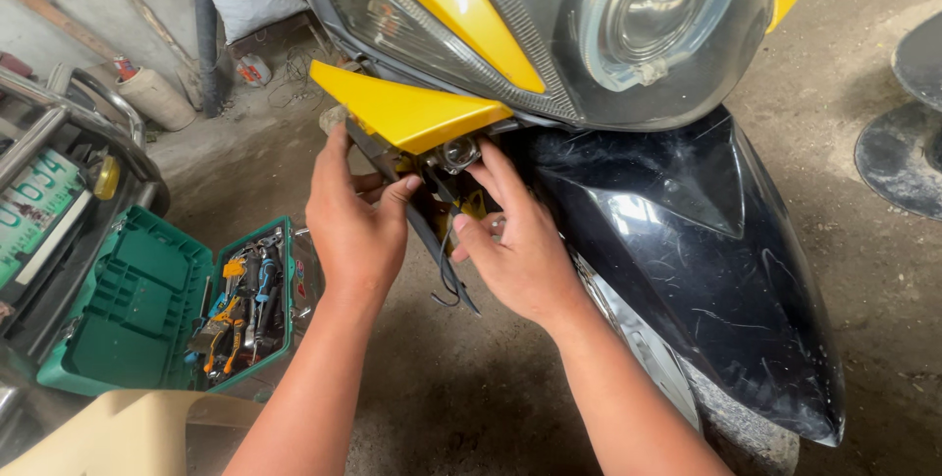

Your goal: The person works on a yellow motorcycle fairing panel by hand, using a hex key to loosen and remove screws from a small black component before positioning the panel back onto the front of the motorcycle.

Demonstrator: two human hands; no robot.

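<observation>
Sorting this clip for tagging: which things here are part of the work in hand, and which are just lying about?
In hand:
left hand
right hand
yellow panel
small lamp
black wires

Lying about:
green toolbox, open, tools inside
headlight
black fender
roll by the wall

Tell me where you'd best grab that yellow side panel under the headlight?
Probably by the yellow panel's long lower edge, coming from underneath on its outer side. It tapers to a thin point, and the left hand and right hand already work beneath it.
</observation>
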